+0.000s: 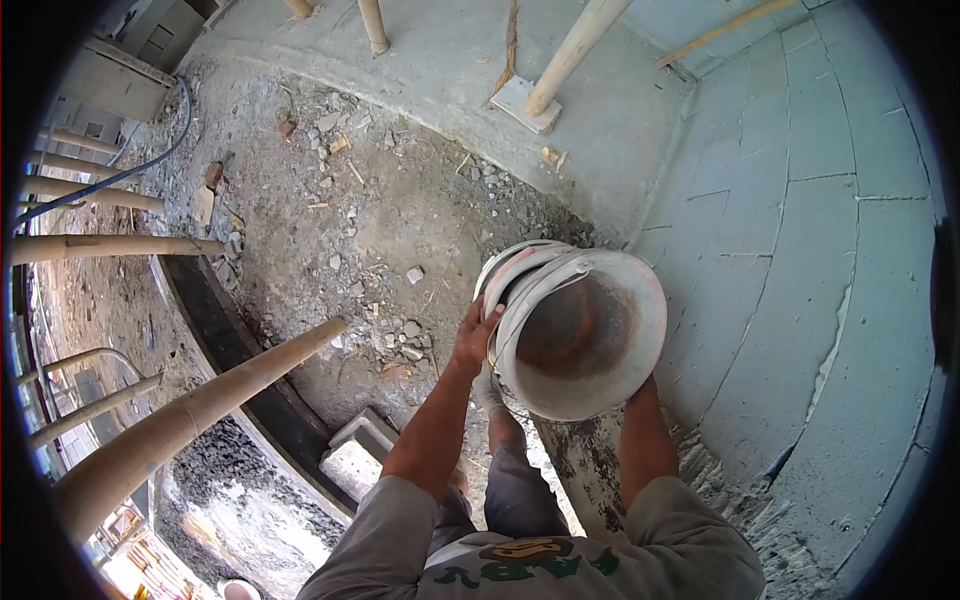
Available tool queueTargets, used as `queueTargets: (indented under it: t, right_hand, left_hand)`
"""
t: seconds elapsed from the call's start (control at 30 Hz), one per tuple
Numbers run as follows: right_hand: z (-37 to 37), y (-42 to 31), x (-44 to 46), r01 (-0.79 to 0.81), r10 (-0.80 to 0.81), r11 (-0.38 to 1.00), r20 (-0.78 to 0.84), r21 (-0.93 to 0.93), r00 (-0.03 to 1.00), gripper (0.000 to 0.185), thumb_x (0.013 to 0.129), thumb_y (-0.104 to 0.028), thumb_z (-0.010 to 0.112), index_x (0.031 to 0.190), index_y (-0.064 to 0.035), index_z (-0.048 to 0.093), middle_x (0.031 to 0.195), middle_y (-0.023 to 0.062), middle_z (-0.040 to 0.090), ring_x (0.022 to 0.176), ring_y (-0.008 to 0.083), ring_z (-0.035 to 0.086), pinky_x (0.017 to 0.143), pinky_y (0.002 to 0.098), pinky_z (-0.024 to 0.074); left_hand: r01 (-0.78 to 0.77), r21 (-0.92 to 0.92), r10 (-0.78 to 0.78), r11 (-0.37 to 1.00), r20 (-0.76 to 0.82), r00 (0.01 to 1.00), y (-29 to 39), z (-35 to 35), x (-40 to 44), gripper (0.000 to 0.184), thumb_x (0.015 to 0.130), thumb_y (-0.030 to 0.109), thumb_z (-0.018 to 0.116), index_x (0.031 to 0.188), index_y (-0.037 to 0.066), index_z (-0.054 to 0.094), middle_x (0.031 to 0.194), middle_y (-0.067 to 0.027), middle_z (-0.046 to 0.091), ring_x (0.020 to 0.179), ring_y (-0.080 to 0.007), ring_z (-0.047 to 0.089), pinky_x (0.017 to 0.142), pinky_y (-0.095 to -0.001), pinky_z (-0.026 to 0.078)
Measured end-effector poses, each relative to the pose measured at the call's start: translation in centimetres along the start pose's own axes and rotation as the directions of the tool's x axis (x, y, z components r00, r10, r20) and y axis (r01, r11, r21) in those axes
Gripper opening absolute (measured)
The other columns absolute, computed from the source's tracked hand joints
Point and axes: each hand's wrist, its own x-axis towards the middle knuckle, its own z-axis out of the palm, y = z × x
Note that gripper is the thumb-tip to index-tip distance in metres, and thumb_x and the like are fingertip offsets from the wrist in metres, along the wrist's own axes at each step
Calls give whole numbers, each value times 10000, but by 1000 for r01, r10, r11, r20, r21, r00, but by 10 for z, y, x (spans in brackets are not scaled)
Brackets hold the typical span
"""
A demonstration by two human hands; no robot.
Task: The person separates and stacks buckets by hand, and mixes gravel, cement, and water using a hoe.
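A stack of nested, dusty white buckets [530,385] is tilted in front of my body, the top one's mouth facing up toward me. Reddish-brown residue stains its inside, and a thin handle lies along the rim. My left hand [476,338] is wrapped round the left side of the stack, fingers against the lower rims. At the lower right, my right hand [643,388] goes behind the top bucket, seen only near the wrist. Its fingers are hidden, but it holds the stack from that side.
A block wall [800,250] rises close on the right. Bamboo poles [200,425] stand at the left, with wooden props [575,55] at the back. Rubble [405,340] litters the dirt floor. A pale block [355,460] and a plank [580,465] lie near my feet.
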Motion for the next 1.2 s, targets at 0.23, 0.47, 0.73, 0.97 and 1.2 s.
queueTargets:
  t: [0.23, 0.47, 0.73, 0.97, 1.2]
  right_hand:
    - [-13, -47, -38, 97, -98, 995, -26, -28, 995, 572, 933, -505, 399, 1324, -88, 423, 1291, 80, 511, 1099, 251, 541, 900, 458, 462]
    - [-13, -128, -149, 301, -297, 950, 50, -83, 953, 567, 934, -494, 407, 1324, -82, 422, 1275, 87, 524, 1075, 253, 555, 885, 449, 471]
    - [73, -124, -278, 430, -313, 875, 416, -224, 854, 563, 934, -481, 416, 1323, -75, 421, 1256, 94, 538, 1048, 254, 571, 867, 439, 481]
    - [148, 73, -357, 388, 212, 683, 676, -619, 705, 559, 935, -470, 424, 1323, -69, 420, 1239, 100, 551, 1025, 256, 585, 851, 430, 491]
    - [78, 314, -454, 478, 779, 170, 415, -862, 471, 555, 935, -459, 432, 1323, -63, 419, 1223, 106, 563, 1001, 257, 600, 835, 421, 500]
  left_hand:
    - [53, 128, -28, 990, -188, 982, 36, 53, -73, 492, 871, 237, 648, 1251, -17, 467, 1042, -112, 622, 931, -157, 579, 785, -272, 465]
    - [-133, 219, 123, 967, 57, 991, 96, 124, -169, 592, 848, 235, 677, 1303, -9, 388, 961, -134, 617, 845, -171, 599, 750, -281, 478]
    - [-373, 230, 363, 899, 85, 928, 152, 97, -344, 519, 802, 245, 732, 1155, 20, 424, 958, -112, 613, 879, -171, 587, 773, -320, 475]
    - [-130, 524, 420, 842, -484, 768, 108, -35, -505, 737, 704, 517, 697, 1218, 43, 462, 1002, -235, 612, 955, -352, 601, 839, -415, 460]
    - [113, 242, 210, 964, -949, 234, 20, -110, -695, 770, 671, 580, 676, 1208, 45, 546, 1057, -233, 623, 980, -352, 611, 846, -414, 460]
